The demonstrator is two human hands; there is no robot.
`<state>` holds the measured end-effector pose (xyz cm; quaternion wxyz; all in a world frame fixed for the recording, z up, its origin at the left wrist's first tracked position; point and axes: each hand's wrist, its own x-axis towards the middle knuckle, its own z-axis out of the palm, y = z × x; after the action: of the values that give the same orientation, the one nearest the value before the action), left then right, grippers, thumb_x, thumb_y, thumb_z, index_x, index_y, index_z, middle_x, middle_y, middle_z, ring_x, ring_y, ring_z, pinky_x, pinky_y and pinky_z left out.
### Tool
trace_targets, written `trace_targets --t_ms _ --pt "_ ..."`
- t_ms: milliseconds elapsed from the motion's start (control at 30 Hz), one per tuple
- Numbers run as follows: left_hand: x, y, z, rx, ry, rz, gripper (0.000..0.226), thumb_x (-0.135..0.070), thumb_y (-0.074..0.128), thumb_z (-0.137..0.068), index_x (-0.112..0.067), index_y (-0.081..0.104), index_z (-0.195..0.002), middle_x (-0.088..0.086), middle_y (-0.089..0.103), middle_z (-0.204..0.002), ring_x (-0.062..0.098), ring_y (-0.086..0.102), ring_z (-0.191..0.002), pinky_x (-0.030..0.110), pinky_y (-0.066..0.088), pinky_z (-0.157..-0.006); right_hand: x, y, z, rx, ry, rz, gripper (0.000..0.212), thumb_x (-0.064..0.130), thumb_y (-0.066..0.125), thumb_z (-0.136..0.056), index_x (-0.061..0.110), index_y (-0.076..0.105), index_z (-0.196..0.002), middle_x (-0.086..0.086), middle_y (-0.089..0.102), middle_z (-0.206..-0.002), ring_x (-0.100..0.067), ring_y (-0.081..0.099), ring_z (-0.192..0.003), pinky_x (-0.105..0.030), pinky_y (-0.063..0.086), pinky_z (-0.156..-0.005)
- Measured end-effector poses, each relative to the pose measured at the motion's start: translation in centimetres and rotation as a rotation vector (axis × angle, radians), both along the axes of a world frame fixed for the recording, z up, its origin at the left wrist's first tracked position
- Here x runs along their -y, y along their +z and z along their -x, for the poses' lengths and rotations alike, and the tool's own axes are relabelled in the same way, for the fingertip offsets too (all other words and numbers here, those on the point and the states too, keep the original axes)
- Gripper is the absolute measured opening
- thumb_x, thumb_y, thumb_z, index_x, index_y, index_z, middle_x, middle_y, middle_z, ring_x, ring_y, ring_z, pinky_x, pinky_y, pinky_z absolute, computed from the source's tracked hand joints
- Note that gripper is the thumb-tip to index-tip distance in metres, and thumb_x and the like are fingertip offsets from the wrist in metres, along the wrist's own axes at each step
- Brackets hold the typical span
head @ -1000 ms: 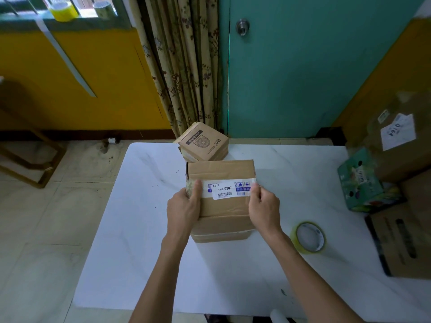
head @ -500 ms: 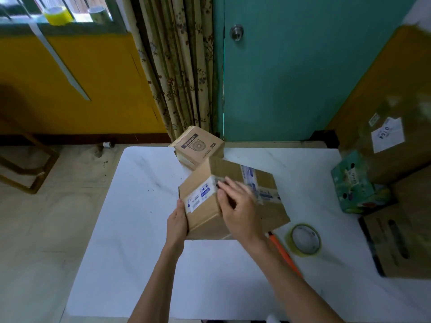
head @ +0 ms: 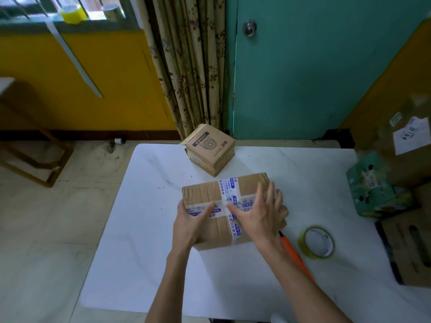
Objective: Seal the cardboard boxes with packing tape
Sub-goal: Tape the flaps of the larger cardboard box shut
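A brown cardboard box (head: 205,192) with crossed white-and-blue printed tape lies flat in the middle of the white table (head: 149,229). My left hand (head: 192,221) holds its near left edge, thumb lying on the tape. My right hand (head: 261,213) rests flat on the right part of the top, fingers spread and straight. A roll of yellowish packing tape (head: 317,242) lies flat on the table to the right. An orange-handled tool (head: 295,255) lies between the box and the roll, partly hidden by my right forearm.
A smaller printed cardboard box (head: 210,149) stands at the table's far edge. A green printed carton (head: 373,185) and several brown boxes (head: 410,248) crowd the right side. More tape rolls (head: 72,14) sit on the window sill. A wooden frame (head: 35,164) stands on the floor at left.
The box was turned from its labelled side onto a taped face and set down flat. My right hand moved from its edge onto the top. The orange tool came into view.
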<state>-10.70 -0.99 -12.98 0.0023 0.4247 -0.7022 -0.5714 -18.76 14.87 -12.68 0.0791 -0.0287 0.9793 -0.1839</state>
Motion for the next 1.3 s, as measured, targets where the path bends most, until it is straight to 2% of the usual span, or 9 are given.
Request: trace_targets --t_ms 133,233,467,633,733,833,967,1133,1300 --pt "-1.7 -0.4 1.2 0.174 -0.022 0.297 0.116 -0.091 0.069 -0.050 -0.033 0.028 -0.142 -0.005 0.062 -0.125 0.026 0.066 -0.109 0.048 0.055 -0.088 -2.0 0.2 2.3 0.215 -0.119 0.103 0.146 0.090 0.064 -0.053 0.007 0.001 -0.155 -0.016 0.020 -0.160 -0.036 0.030 -0.142 -0.052 0.037 -0.107" --pt "-1.7 -0.8 1.9 0.212 -0.041 0.358 0.110 -0.088 0.069 -0.057 -0.032 0.029 -0.143 -0.005 0.063 -0.123 0.027 0.066 -0.108 0.046 0.054 -0.088 -1.8 -0.1 2.6 0.211 -0.103 0.094 0.146 0.089 0.066 -0.051 0.007 0.002 -0.154 -0.015 0.033 -0.150 -0.034 0.043 -0.132 -0.046 0.046 -0.097" --pt "-1.8 -1.2 1.5 0.116 0.021 0.430 0.063 -0.063 0.054 -0.094 -0.024 0.043 -0.142 -0.010 0.064 -0.101 0.019 0.066 -0.091 0.037 0.051 -0.082 -2.6 -1.4 3.0 0.024 -0.157 0.153 0.076 0.062 0.064 -0.084 0.012 0.043 -0.138 -0.008 0.064 -0.124 -0.030 0.065 -0.104 -0.036 0.050 -0.077" --pt "-1.4 -1.3 1.5 0.087 0.030 0.451 0.051 -0.047 0.042 -0.105 -0.021 0.042 -0.149 0.005 0.071 -0.117 0.027 0.068 -0.100 0.042 0.054 -0.089 -3.1 -1.7 3.0 -0.081 -0.130 0.156 0.035 0.042 0.044 -0.102 0.012 0.053 -0.115 -0.010 0.071 -0.105 -0.031 0.068 -0.090 -0.040 0.056 -0.073" --pt "-1.9 -0.6 2.3 0.201 -0.040 0.499 0.062 -0.055 0.040 -0.103 -0.016 0.030 -0.150 0.008 0.060 -0.136 0.031 0.063 -0.112 0.051 0.053 -0.094 -2.7 -1.1 2.9 0.050 -0.116 0.148 0.068 0.057 0.047 -0.096 0.008 0.036 -0.142 -0.014 0.059 -0.129 -0.032 0.061 -0.109 -0.041 0.053 -0.082" --pt "-3.9 -0.2 3.1 0.328 -0.135 0.562 0.120 -0.089 0.047 -0.076 -0.012 0.003 -0.157 0.013 0.019 -0.163 0.037 0.039 -0.138 0.058 0.043 -0.103 -1.6 -0.3 2.4 0.194 -0.105 0.044 0.135 0.091 0.054 -0.063 0.004 0.006 -0.154 -0.015 0.033 -0.152 -0.034 0.040 -0.135 -0.052 0.041 -0.103" --pt "-4.5 -0.5 3.6 0.302 -0.104 0.593 0.131 -0.098 0.052 -0.060 -0.024 -0.001 -0.155 0.015 0.032 -0.148 0.037 0.041 -0.131 0.058 0.044 -0.099 -0.9 -0.2 2.4 0.170 -0.120 0.001 0.148 0.099 0.051 -0.050 0.003 0.005 -0.152 -0.016 0.033 -0.151 -0.035 0.037 -0.136 -0.055 0.035 -0.107" --pt "-4.0 -0.7 3.5 0.226 -0.060 0.569 0.112 -0.077 0.070 -0.072 -0.031 0.007 -0.153 0.015 0.040 -0.140 0.036 0.044 -0.128 0.054 0.046 -0.098 -1.3 -0.9 2.5 0.031 -0.169 0.142 0.094 0.072 0.070 -0.072 0.009 0.038 -0.134 -0.010 0.058 -0.126 -0.029 0.061 -0.108 -0.037 0.051 -0.081" --pt "-2.5 -1.2 2.4 0.105 -0.010 0.613 0.075 -0.054 0.058 -0.096 -0.039 0.019 -0.159 0.007 0.050 -0.127 0.025 0.058 -0.109 0.042 0.050 -0.082 -3.2 -1.9 3.1 -0.132 -0.142 0.202 0.023 0.034 0.051 -0.100 0.012 0.057 -0.099 -0.009 0.074 -0.094 -0.031 0.070 -0.082 -0.034 0.054 -0.067"
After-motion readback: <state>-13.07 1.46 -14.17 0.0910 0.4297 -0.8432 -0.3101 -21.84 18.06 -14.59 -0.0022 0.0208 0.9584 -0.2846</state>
